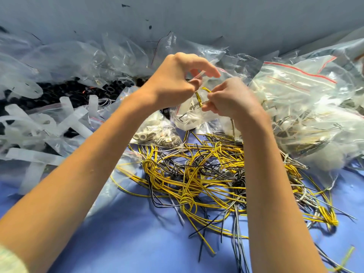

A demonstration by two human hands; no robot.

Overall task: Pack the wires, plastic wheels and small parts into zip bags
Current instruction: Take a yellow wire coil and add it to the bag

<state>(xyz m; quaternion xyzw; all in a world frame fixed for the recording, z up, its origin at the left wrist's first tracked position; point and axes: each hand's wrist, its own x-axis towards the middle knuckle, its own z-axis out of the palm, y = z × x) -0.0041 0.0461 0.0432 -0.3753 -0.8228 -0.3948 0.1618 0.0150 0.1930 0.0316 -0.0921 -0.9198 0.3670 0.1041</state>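
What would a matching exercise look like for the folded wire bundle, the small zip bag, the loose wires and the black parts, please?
Things:
1. folded wire bundle
2. small zip bag
3. loose wires
4. black parts

Places:
A. spread on the blue surface
B. piled at the left
C. pinched by the right hand
D. hanging from the left hand

Pairs: 1-C, 2-D, 3-A, 4-B
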